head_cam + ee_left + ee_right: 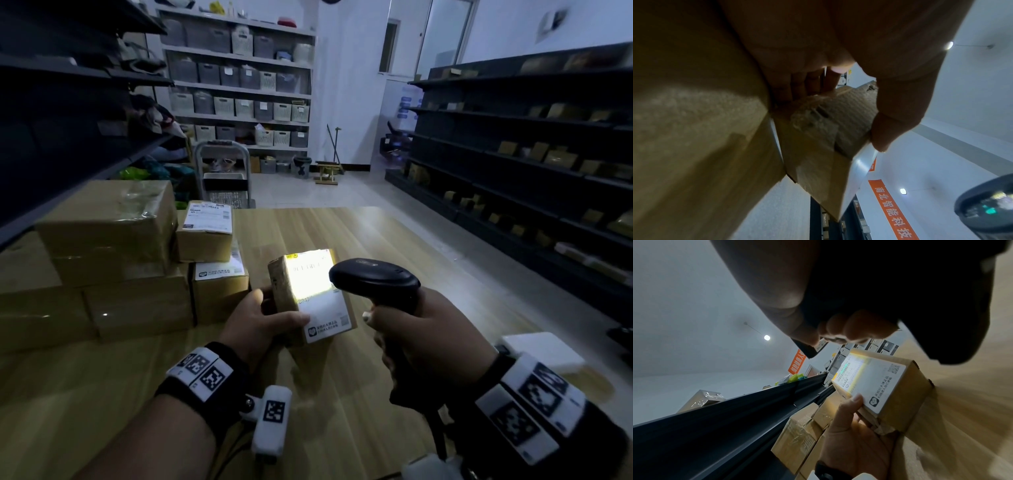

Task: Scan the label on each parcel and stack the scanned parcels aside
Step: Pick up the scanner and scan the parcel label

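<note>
My left hand (263,318) grips a small cardboard parcel (289,298) above the wooden table (394,240), thumb across the lower edge of its white label (325,308). My right hand (421,346) grips a black handheld scanner (373,277) by its handle, the head close over the label. The label's upper half glows with the scanner's light. In the right wrist view the lit label (869,379) faces the camera with the left thumb (849,407) on the parcel's (906,392) edge. The left wrist view shows the parcel's taped end (824,123) and the scanner head (986,209).
Several cardboard parcels (109,240) are stacked on the table's left side, two smaller labelled ones (209,226) nearest my left hand. A white box (544,353) lies by my right wrist. Dark shelving (531,154) runs along the right and left; a cart (224,178) stands beyond the table.
</note>
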The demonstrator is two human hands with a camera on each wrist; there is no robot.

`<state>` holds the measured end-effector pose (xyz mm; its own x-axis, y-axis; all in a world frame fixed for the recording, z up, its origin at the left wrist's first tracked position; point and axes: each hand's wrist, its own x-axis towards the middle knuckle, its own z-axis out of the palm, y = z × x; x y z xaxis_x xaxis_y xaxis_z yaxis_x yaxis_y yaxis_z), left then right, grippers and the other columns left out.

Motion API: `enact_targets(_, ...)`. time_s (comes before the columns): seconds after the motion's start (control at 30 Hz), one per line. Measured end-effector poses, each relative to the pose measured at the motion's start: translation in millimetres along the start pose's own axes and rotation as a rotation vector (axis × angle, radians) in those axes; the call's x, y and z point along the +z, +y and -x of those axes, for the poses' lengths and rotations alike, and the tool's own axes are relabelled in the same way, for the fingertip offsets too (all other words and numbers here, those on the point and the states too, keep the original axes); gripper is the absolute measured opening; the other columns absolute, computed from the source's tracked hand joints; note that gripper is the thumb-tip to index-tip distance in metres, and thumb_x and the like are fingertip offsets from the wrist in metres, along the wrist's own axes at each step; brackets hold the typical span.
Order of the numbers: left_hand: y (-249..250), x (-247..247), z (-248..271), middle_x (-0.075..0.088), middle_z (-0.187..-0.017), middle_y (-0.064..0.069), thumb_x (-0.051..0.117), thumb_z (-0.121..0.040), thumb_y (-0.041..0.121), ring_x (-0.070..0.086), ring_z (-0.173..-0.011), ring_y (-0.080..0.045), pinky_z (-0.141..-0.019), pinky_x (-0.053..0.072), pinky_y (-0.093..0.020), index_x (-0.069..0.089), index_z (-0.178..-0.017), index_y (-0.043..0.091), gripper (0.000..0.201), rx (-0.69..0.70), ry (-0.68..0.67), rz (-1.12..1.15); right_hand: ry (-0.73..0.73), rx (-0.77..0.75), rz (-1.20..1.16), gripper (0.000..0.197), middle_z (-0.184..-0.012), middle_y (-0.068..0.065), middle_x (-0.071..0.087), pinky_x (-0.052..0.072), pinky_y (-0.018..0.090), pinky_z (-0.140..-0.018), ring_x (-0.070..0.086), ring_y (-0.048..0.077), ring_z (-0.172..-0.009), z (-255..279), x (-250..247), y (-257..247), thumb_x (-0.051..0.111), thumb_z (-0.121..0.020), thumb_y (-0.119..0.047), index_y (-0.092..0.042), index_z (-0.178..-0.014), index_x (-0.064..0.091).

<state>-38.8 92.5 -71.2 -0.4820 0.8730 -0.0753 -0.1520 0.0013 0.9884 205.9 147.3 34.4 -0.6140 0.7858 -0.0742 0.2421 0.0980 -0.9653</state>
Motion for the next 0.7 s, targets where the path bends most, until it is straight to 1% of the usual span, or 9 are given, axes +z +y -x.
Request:
enact_targets(0.07, 1, 1, 0, 0.078, -0.125, -0.011, 0.096, -0.062, 0.024, 0.081, -0.111, -0.033, -0.092, 0.07, -0.05, 0.055, -0.133, 0.023, 0.082, 0.021, 0.013, -0.021, 0.006, -0.006, -0.01, 0.019, -0.06, 0.014, 0.044, 0.038, 0.037, -0.05, 0.042, 0.027, -0.05, 1, -2, -3, 0.061, -0.098, -0.002, 0.015, -0.102, 0.056)
enact_targets(0.13, 1, 0, -2, 0.079, -0.126, -0.012, 0.096, -0.062, 0.022, 0.082, -0.109, -0.032, -0.088, 0.07, -0.047, 0.056, -0.139, 0.018, 0.087, 0.019, 0.017, -0.011, 0.018, 0.0, -0.036, 0.017, -0.059, 0.013, 0.042, 0.035, 0.038, -0.05, 0.04, 0.025, -0.05, 1, -3, -5, 0.062, -0.097, -0.002, 0.013, -0.102, 0.056)
enact_targets(0.27, 0, -3, -4, 0.08, -0.129, -0.014, 0.099, -0.059, 0.014, 0.082, -0.111, -0.035, -0.089, 0.07, -0.053, 0.061, -0.145, 0.017, 0.095, 0.0, 0.035, 0.035, 0.013, 0.043, -0.078, 0.007, -0.055, 0.007, 0.04, 0.033, 0.033, -0.049, 0.036, 0.021, -0.044, 2, -6, -8, 0.061, -0.098, -0.002, 0.005, -0.095, 0.06)
enact_targets(0.33, -1, -3, -4, 0.082, -0.126, -0.015, 0.099, -0.057, 0.012, 0.083, -0.11, -0.035, -0.087, 0.07, -0.052, 0.063, -0.144, 0.014, 0.095, 0.013, 0.041, 0.036, 0.016, 0.046, -0.102, 0.012, -0.055, 0.007, 0.039, 0.031, 0.033, -0.049, 0.034, 0.02, -0.045, 2, -6, -7, 0.06, -0.098, -0.001, -0.003, -0.086, 0.06)
enact_targets(0.4, -2, -2, -4, 0.083, -0.124, -0.015, 0.099, -0.055, 0.012, 0.083, -0.109, -0.035, -0.088, 0.07, -0.052, 0.064, -0.143, 0.013, 0.094, 0.02, 0.044, 0.048, 0.016, 0.047, -0.144, 0.017, -0.055, 0.008, 0.038, 0.03, 0.031, -0.049, 0.033, 0.019, -0.045, 3, -6, -6, 0.061, -0.098, -0.001, -0.009, -0.083, 0.06)
enact_targets(0.47, -2, -2, -3, 0.083, -0.125, -0.015, 0.099, -0.055, 0.012, 0.082, -0.111, -0.036, -0.093, 0.068, -0.055, 0.064, -0.142, 0.014, 0.094, 0.024, 0.04, 0.059, -0.001, 0.052, -0.222, 0.014, -0.057, 0.009, 0.037, 0.032, 0.03, -0.048, 0.034, 0.019, -0.045, 3, -9, -4, 0.062, -0.098, -0.001, -0.01, -0.087, 0.059)
enact_targets(0.53, -1, -3, -3, 0.082, -0.126, -0.014, 0.098, -0.056, 0.013, 0.081, -0.112, -0.037, -0.094, 0.068, -0.056, 0.064, -0.141, 0.017, 0.092, 0.028, 0.028, 0.063, -0.005, 0.069, -0.331, 0.004, -0.061, 0.012, 0.039, 0.036, 0.03, -0.047, 0.038, 0.022, -0.046, 0, -13, 2, 0.064, -0.098, -0.004, -0.006, -0.097, 0.061)
enact_targets(0.6, -2, -4, -3, 0.081, -0.127, -0.014, 0.102, -0.055, 0.016, 0.081, -0.113, -0.038, -0.097, 0.067, -0.059, 0.063, -0.142, 0.017, 0.095, 0.009, 0.021, 0.079, 0.007, 0.109, -0.435, 0.012, -0.064, 0.013, 0.044, 0.038, 0.03, -0.047, 0.041, 0.024, -0.046, -8, -20, 13, 0.065, -0.097, -0.009, -0.003, -0.106, 0.062)
enact_targets(0.7, -4, -3, -5, 0.082, -0.127, -0.014, 0.112, -0.044, 0.022, 0.081, -0.114, -0.039, -0.1, 0.064, -0.065, 0.061, -0.147, 0.017, 0.115, 0.001, 0.009, 0.122, 0.026, 0.187, -0.6, 0.024, -0.064, 0.008, 0.046, 0.039, 0.028, -0.042, 0.042, 0.02, -0.045, -30, -32, 37, 0.064, -0.09, -0.017, -0.006, -0.111, 0.061)
